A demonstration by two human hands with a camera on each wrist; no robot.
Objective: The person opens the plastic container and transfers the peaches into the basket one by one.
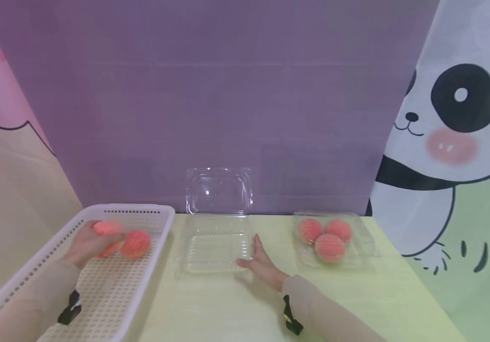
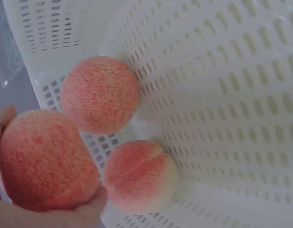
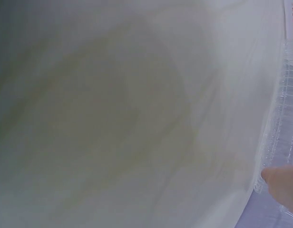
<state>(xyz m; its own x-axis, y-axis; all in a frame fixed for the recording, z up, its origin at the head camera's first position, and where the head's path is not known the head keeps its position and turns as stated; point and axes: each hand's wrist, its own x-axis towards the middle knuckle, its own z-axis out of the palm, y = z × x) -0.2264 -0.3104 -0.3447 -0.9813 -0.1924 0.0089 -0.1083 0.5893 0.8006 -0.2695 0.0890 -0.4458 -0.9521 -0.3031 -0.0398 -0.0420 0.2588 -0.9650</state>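
Note:
My left hand (image 1: 88,244) is inside the white basket (image 1: 165,223) and grips a pink peach (image 2: 46,161) between fingers and thumb. Two more peaches lie beside it, one with a fuzzy all-pink side (image 2: 100,95), the other a peach with a crease and a pale side (image 2: 139,175). My right hand (image 1: 266,266) rests with fingers spread and fairly straight at the right edge of an open clear plastic box (image 1: 216,247). Its lid (image 1: 219,190) stands up at the back. In the right wrist view, a fingertip (image 3: 282,185) lies against the box's ribbed side.
A second clear box (image 1: 360,244) at the right of the pale yellow table (image 1: 219,308) holds three peaches (image 1: 330,248). A purple panel (image 1: 227,104) rises behind the table. Cloth with a panda print (image 1: 463,142) hangs at the right.

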